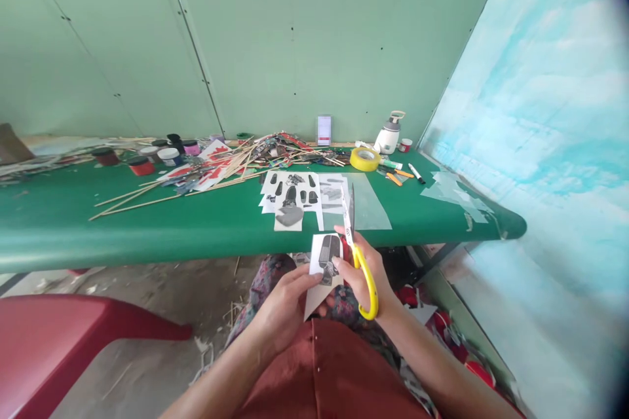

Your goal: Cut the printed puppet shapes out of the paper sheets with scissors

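Over my lap, my left hand [289,298] is closed on the lower left edge of a white paper piece [318,244] printed with a dark grey shape. My right hand [366,272] holds a pair of scissors [362,262] with yellow handles, the blades pointing up and away from me. Its thumb also presses on the right side of the paper. Just beyond, on the green table [236,222], lie cut paper sheets [289,193] with dark printed shapes. A translucent sheet [368,200] lies beside them.
Thin wooden sticks [236,173] and scraps are heaped at the back. A yellow tape roll [365,158], a white bottle [388,137], a marker [417,173] and orange-handled cutters [394,179] sit at right. Paint jars [141,165] stand left. A red chair [73,334] is at lower left.
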Motion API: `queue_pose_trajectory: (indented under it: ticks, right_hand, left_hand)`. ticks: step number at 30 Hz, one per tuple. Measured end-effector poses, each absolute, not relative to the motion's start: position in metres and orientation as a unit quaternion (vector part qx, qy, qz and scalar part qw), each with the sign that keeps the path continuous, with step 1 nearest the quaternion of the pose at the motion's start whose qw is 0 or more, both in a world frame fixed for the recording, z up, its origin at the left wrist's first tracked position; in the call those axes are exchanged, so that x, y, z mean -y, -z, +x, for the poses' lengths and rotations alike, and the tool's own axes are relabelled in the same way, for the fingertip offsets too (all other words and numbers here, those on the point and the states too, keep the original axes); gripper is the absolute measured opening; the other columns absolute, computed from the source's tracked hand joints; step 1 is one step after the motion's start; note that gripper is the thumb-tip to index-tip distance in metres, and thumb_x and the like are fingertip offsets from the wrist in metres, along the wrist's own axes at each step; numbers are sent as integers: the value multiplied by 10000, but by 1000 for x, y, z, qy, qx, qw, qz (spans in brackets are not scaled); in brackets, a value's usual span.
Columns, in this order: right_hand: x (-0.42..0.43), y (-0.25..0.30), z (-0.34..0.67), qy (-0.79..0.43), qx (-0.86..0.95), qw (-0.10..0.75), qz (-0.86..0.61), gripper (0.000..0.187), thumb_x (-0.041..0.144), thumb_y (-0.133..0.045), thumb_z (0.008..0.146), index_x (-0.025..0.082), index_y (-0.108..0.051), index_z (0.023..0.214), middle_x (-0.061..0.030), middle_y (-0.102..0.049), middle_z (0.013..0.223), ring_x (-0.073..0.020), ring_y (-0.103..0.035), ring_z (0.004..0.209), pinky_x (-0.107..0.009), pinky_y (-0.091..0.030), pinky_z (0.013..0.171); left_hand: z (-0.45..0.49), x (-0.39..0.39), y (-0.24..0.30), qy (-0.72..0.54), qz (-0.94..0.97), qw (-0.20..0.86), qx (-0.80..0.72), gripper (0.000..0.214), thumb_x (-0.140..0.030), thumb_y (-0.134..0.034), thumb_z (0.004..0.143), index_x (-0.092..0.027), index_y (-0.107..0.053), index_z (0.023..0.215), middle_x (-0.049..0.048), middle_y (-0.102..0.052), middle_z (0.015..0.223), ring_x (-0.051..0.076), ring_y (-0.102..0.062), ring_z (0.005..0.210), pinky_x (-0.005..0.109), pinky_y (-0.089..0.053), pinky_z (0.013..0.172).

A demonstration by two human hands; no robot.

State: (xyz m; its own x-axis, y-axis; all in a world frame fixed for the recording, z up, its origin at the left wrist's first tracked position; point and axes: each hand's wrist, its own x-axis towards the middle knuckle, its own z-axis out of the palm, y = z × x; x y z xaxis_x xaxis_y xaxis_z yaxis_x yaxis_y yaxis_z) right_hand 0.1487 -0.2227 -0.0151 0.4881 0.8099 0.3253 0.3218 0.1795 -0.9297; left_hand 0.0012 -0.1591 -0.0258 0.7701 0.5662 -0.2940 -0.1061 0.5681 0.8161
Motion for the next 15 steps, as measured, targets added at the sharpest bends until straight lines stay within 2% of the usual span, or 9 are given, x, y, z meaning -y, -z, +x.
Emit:
queue_pose_trajectory:
  ticks: [2, 5, 7, 10, 12, 15]
  right_hand:
    - [227, 13, 151, -221, 449, 611, -613, 473, 260, -637, 772, 149, -600, 1230, -52, -705, 930, -204, -654, 790, -315, -539, 760]
    - [236, 14, 155, -238, 422, 622, -615, 383, 339, -652, 819, 180, -603, 1165, -1, -642, 775, -178, -609, 682, -307, -521, 699]
    - [244, 19, 155, -251, 407, 635, -607, 327, 416, -652, 841, 192, -599, 1073, -14, -641, 792, -188, -633, 728, -317, -524, 736]
    - [256, 35, 150, -299, 393, 651, -577, 407, 564, -625, 847, 193, -577, 1008, -56, -675, 816, -226, -680, 784, -357, -553, 752]
    - [263, 43, 144, -328, 386, 658, -558, 449, 601, -601, 861, 196, -569, 1051, -62, -692, 805, -238, -694, 791, -386, -567, 765]
    - [268, 44, 138, -352, 356, 678, -538, 442, 544, -638, 870, 214, -560, 1155, -52, -707, 860, -233, -701, 810, -400, -565, 801]
  left_hand:
    - [3, 162, 24, -193, 420, 841, -282, 199, -272, -635, 842, -86, -698, 874, 107, -701, 676, 146, -592, 535, 237, -444, 530]
    - [3, 161, 20, -221, 400, 844, -280, 203, -228, -617, 846, -59, -724, 881, 143, -734, 769, 179, -652, 611, 260, -505, 570]
    - [1, 159, 14, -250, 375, 848, -279, 205, -197, -598, 848, -50, -735, 887, 157, -746, 811, 206, -684, 675, 283, -543, 610]
    - [-2, 157, 3, -274, 346, 851, -284, 215, -177, -575, 856, -44, -743, 844, 164, -752, 776, 202, -689, 652, 285, -556, 616]
    - [-3, 158, -3, -278, 336, 854, -282, 219, -170, -570, 858, -46, -745, 812, 161, -754, 756, 194, -683, 621, 279, -551, 603]
    - [-3, 163, -6, -279, 333, 860, -267, 193, -170, -600, 850, -56, -755, 826, 140, -763, 760, 187, -681, 618, 286, -552, 647]
